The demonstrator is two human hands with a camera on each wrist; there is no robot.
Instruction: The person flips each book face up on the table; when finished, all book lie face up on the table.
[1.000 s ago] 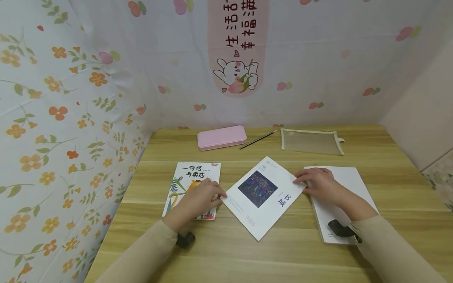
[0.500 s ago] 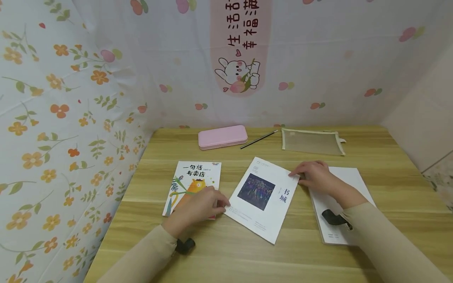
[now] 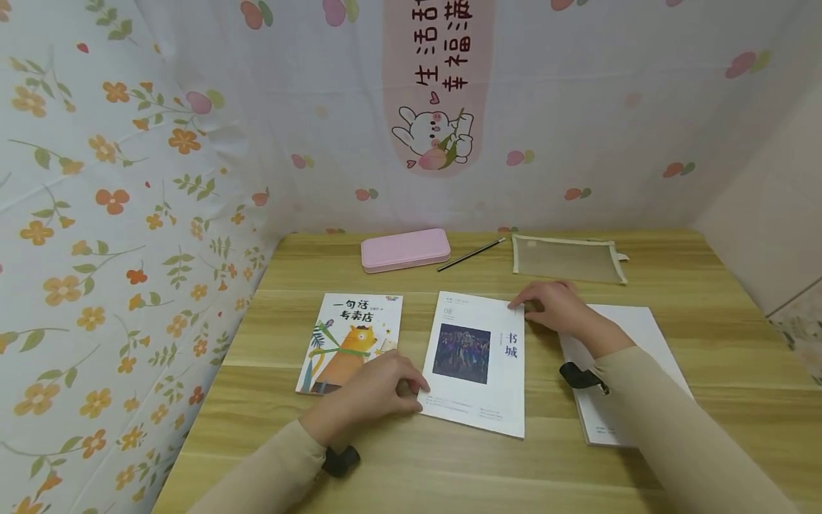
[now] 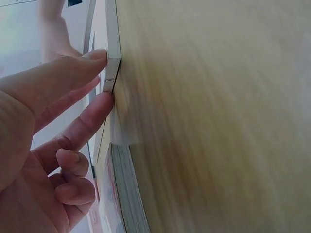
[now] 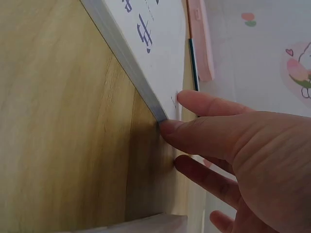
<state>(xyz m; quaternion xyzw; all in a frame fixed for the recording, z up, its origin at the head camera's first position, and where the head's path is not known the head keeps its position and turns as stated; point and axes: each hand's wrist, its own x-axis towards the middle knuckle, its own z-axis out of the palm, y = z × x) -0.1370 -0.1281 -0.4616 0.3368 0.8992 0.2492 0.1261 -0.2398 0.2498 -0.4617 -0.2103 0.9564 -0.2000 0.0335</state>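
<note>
A: Head view first: what changed around the white magazine (image 3: 478, 360)?

B: A second ago it lay skewed, corner towards the person. Now it sits square on the wooden table (image 3: 706, 300), parallel to the picture book (image 3: 349, 343) just left of it. The left hand (image 3: 372, 392) has slid back to the magazine's near left corner; the right hand (image 3: 555, 307) has moved up to its far right corner.

A: And the fingers?

B: Both hands have nearly straight fingers (image 4: 87, 116) pressing the corners, thumb and forefinger narrowly either side of the edge.

A: The surroundings?

B: Right of the magazine lies a white book (image 3: 632, 335) under the right forearm. Behind the magazine, near the wall, are a pink pencil case (image 3: 404, 250), a black pencil (image 3: 470, 254) and a mesh pouch (image 3: 565, 258). Floral cloth (image 3: 115, 185) hangs left of it, a bunny banner (image 3: 437, 86) behind.
</note>
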